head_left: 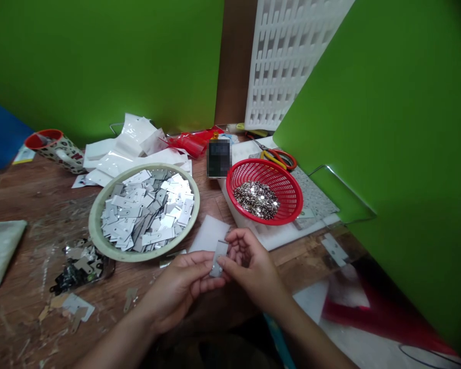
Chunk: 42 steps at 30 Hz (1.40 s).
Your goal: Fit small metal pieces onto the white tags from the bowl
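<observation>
My left hand (180, 289) and my right hand (249, 269) meet over the near edge of the wooden table (34, 200), both pinched on one small silver plate (219, 258). The fingers of both hands are closed around it. A shallow pale bowl (100, 233) full of several similar silver plates (148, 210) sits just beyond my left hand. A red mesh basket (288, 187) holding small shiny metal pieces (256, 199) stands beyond my right hand.
Green partitions wall the back and right. Scissors (278, 156), a white board (249, 151), plastic bags (130, 146), a patterned mug (57, 148) and a white perforated crate (288, 56) lie behind. Loose plates and scraps (79, 266) lie at left; a white pad (209, 233) lies under my hands.
</observation>
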Available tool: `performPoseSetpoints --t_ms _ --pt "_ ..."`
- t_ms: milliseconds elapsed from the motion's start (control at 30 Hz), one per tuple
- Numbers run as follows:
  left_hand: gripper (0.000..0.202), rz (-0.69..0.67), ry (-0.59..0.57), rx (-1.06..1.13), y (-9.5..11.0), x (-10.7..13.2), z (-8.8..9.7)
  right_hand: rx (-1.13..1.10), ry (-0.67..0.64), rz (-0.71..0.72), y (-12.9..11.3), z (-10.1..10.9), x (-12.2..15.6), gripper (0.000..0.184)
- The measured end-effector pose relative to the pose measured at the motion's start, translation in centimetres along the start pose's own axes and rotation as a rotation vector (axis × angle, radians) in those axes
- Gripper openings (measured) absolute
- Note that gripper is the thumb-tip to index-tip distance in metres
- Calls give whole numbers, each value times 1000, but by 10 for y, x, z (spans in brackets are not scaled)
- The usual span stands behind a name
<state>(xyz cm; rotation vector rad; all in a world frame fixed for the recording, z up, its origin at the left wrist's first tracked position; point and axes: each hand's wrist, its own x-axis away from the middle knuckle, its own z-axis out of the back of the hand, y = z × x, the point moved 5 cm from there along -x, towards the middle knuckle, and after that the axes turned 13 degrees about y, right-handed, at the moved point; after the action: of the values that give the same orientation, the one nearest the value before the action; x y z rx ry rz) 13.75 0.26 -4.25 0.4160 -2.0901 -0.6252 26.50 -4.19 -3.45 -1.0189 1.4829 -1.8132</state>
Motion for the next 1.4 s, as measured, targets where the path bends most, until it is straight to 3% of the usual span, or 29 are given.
performPoseSetpoints --t_ms 100,200,433,533,633,700,900,1100,1400 --pt "15 14 -23 -18 -3 0 1 -93 -54 -107 3 -3 3 36" --pt "15 24 -42 -39 -4 1 1 -61 -100 -141 5 -4 3 33" --pt "16 42 -63 -59 -4 1 2 77 -120 -70 2 -1 5 15" --pt "18 148 -90 -44 -16 1 9 102 -208 53 -2 -1 16 5" --pt "24 312 -127 -62 -35 2 18 143 -291 276 -6 -1 29 8" --pt "23 346 -131 -66 -42 2 23 182 -324 392 -6 0 36 10" --pt "25 200 18 -174 -31 -2 31 356 -323 538 -4 7 35 24" --pt "25 9 155 -220 -12 2 39 403 -105 570 -2 18 20 21" --pt "19 -65 209 -138 -5 11 53 457 -72 712 -23 -9 6 18"
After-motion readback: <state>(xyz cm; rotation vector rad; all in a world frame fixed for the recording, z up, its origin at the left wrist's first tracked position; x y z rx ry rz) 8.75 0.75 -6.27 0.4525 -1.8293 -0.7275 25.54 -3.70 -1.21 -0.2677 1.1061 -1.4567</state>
